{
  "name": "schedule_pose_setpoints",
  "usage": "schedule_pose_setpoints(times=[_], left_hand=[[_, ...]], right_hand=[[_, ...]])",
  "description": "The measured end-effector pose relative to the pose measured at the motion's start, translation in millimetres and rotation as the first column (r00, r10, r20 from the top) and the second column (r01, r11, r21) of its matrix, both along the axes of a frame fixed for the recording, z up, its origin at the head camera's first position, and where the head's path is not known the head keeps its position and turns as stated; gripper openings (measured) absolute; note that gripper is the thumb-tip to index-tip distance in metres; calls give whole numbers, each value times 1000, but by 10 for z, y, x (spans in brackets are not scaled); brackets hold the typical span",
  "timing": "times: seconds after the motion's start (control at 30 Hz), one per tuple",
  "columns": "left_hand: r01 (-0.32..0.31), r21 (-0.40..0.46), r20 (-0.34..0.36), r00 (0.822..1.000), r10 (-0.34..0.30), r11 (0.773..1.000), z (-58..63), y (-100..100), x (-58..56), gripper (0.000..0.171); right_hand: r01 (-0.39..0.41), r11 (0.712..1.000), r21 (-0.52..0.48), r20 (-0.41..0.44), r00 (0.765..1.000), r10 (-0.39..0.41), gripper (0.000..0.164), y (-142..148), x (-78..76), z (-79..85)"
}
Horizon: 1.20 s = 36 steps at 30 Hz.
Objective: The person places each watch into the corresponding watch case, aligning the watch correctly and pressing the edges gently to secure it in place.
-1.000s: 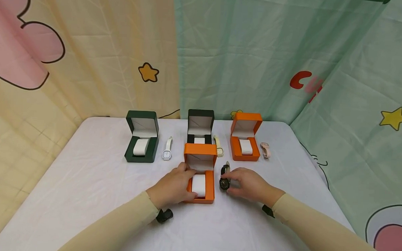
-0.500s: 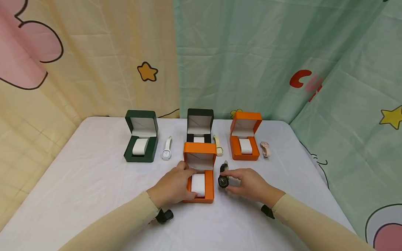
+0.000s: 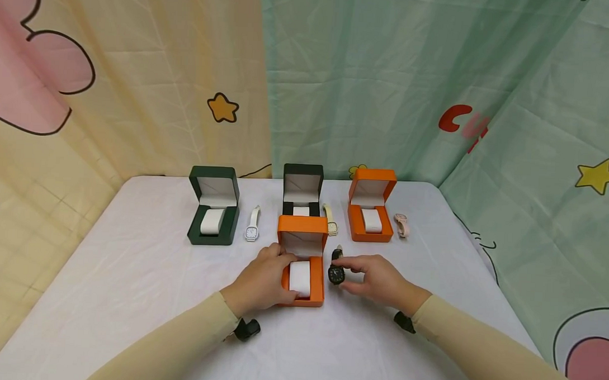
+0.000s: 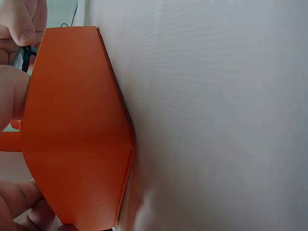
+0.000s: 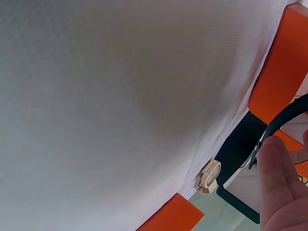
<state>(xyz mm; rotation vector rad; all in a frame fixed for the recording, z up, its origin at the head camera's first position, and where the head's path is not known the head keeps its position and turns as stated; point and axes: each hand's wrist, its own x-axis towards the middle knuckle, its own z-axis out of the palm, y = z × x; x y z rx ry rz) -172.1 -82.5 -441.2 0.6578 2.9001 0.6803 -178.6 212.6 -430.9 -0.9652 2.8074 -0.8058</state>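
Note:
My left hand (image 3: pixel 262 279) grips the near orange watch box (image 3: pixel 318 280) at its left side, fingers at the back and thumb at the front. The box stands with its lid up, a white cushion (image 3: pixel 299 279) inside. Just right of it, my right hand (image 3: pixel 379 279) pinches a black watch (image 3: pixel 336 275), with thumb and fingers at its right side. The right wrist view shows its dark strap (image 5: pixel 288 114) arching beside the fingers (image 5: pixel 275 178). In the left wrist view the orange wall (image 4: pixel 79 120) hides much of the left hand.
Farther back, a green box (image 3: pixel 212 238), a black box (image 3: pixel 303 190) and another orange box (image 3: pixel 370 237) stand with lids up. Among them lie a white watch (image 3: pixel 252 233), a yellow watch (image 3: pixel 332 229) and a pink watch (image 3: pixel 402 226). Curtains hang behind the table (image 3: pixel 129 296).
My right hand has brought the black watch slightly left, closer to the near orange box. The left hand keeps its hold on the box.

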Motion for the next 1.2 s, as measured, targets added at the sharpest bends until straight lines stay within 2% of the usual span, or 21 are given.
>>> schedule_pose_setpoints(times=[0.1, 0.33, 0.63, 0.73, 0.93, 1.2], left_hand=[[5, -8, -6, 1000, -6, 1000, -5, 2, -7, 76], [16, -20, -24, 1000, -16, 1000, 15, 12, -12, 77], [0, 1, 100, 995, 0, 1000, 30, -4, -48, 78], [4, 18, 107, 994, -6, 1000, 36, -7, -53, 78], [-8, -1, 79, 997, 8, 1000, 33, 5, -40, 82], [15, -41, -24, 1000, -16, 999, 14, 2, -12, 78]], right_hand=[[0, 999, -41, 34, 999, 1, 48, -15, 14, 18], [-17, 994, -107, 56, 998, 23, 47, -34, 25, 34], [-15, 990, -139, 85, 996, 27, 46, -57, 40, 39], [-13, 988, -156, 99, 995, 29, 46, -69, 51, 37], [-19, 986, -166, 123, 992, 40, 46, -97, 64, 35], [-21, 986, -166, 142, 989, 45, 46, -122, 88, 71]])
